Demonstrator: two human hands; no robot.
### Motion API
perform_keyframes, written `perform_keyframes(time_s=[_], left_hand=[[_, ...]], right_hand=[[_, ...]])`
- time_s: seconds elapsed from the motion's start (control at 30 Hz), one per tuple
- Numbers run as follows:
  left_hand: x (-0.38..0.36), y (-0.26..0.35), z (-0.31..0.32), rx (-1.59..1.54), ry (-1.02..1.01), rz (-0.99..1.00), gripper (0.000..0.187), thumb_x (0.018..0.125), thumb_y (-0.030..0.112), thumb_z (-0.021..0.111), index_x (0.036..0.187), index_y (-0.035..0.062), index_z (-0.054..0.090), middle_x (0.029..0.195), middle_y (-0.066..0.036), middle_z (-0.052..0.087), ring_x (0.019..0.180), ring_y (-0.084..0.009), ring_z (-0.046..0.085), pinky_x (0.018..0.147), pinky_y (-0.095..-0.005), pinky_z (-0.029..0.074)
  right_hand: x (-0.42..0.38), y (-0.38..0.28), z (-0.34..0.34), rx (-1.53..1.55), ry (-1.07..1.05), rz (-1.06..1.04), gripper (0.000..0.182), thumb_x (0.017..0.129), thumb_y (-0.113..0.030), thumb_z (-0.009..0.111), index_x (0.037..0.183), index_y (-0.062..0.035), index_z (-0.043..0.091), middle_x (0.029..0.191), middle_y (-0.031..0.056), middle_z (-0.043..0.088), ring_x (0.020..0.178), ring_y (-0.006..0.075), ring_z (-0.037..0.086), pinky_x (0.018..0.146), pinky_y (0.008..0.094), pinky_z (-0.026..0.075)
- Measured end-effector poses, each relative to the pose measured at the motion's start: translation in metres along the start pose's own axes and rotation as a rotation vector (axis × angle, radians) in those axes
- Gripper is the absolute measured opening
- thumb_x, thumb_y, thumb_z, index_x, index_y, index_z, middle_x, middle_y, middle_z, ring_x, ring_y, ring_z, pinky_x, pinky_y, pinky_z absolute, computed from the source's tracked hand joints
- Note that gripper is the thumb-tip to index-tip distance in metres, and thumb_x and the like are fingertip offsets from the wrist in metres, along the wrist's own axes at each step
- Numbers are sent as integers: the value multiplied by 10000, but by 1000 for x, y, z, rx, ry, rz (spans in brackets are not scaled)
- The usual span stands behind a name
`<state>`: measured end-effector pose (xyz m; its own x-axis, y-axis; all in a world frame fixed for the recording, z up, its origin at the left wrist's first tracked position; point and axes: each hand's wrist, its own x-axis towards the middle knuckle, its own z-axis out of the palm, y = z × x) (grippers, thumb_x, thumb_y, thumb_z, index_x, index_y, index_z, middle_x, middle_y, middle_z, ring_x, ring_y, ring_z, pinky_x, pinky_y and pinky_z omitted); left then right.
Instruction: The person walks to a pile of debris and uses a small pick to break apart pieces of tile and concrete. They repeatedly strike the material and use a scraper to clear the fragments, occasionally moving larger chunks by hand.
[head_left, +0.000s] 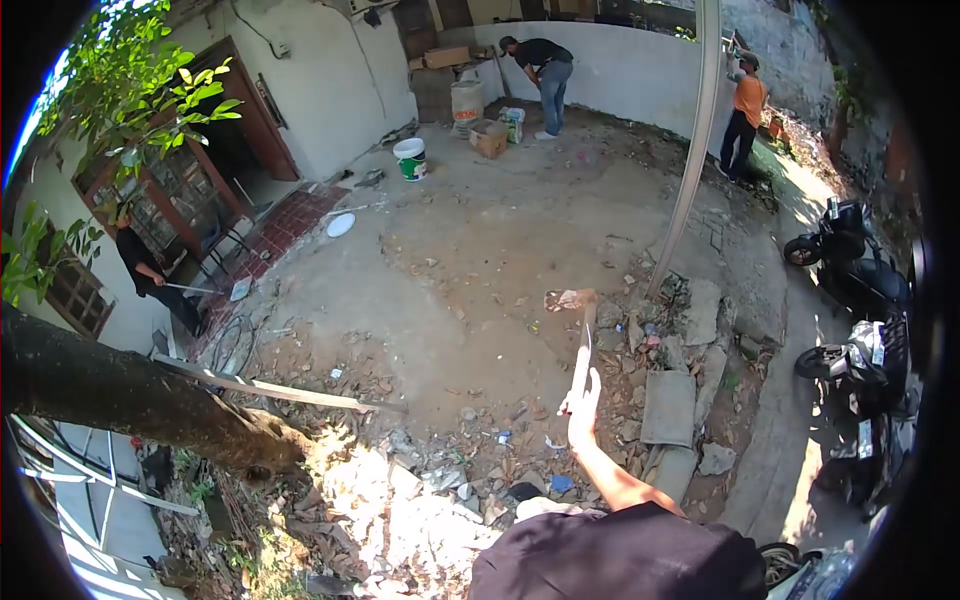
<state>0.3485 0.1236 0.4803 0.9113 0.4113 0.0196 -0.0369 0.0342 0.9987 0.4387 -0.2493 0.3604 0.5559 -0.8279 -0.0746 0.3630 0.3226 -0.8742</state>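
Note:
My right hand reaches forward from the dark sleeve, closed around the pale handle of a hoe-like tool. At the handle's far end, a flat, dirt-covered head juts left over the bare ground. One finger seems to point up along the handle. Below the hand lie stones, dry leaves and a blue scrap. My left hand is out of sight.
A metal pole rises beside broken slabs. Motorbikes line the right. A tree trunk leans at left, near a plank. Three people stand around the yard. A bucket and boxes sit behind.

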Motion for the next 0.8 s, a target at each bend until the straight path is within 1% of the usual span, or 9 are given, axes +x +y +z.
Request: perform_keyframes(time_s=[0.07,0.1,0.13,0.2,0.3,0.4,0.53,0.63,0.8], left_hand=[[-10,6,8,-21,-86,15,240,957,248,545,887,19,551,538,-10,439,396,-97,394,346,-241,286],[-15,9,9,-36,-128,26,240,956,246,546,888,17,554,539,-12,443,396,-99,397,346,-241,287],[-20,13,9,-49,-164,42,239,956,245,547,890,15,557,540,-14,448,397,-101,400,346,-241,288],[-29,21,7,-76,-240,71,238,954,241,550,892,11,563,542,-18,456,399,-104,407,346,-242,290],[-40,36,-1,-126,-349,132,238,952,235,553,896,5,571,545,-24,470,401,-110,417,346,-243,293],[-44,54,-23,-216,-453,255,237,949,230,556,900,-1,580,548,-29,483,404,-116,428,346,-244,296],[-31,98,-47,-421,-617,500,237,946,223,560,905,-8,591,552,-37,500,407,-123,441,345,-245,299],[-19,145,-46,-552,-782,662,229,944,215,558,898,-7,595,559,-41,509,417,-128,453,353,-251,310],[-26,199,-15,-698,-990,802,213,940,200,548,880,2,597,574,-47,518,439,-137,474,374,-265,335]], right_hand=[[-3,-21,-2,-82,-117,122,603,886,-156,526,1433,-124,275,728,48,538,583,157,558,577,301,511],[13,-23,-11,132,-246,480,543,864,-175,528,1372,-74,363,698,62,550,583,201,577,597,316,518],[-4,-69,15,389,-238,620,420,872,-174,595,1241,-48,439,606,33,493,536,186,541,510,299,466],[21,-55,5,462,-429,833,204,871,-200,612,1000,-67,525,542,-9,402,434,142,426,420,279,360],[29,2,-16,247,-196,767,169,887,-229,602,897,-74,536,518,-35,324,390,107,323,380,263,263],[14,51,-75,-143,21,773,182,921,-229,530,806,-88,523,481,-7,330,343,131,313,350,293,293],[-36,78,-228,-813,170,726,150,786,-99,636,708,19,584,542,102,556,398,207,539,352,373,424],[-98,28,-285,-1341,289,835,158,759,-84,681,768,70,646,642,125,644,505,196,637,397,348,473],[-159,-7,-332,-1357,482,865,169,741,-73,698,799,80,656,660,124,655,537,205,654,433,354,503]])
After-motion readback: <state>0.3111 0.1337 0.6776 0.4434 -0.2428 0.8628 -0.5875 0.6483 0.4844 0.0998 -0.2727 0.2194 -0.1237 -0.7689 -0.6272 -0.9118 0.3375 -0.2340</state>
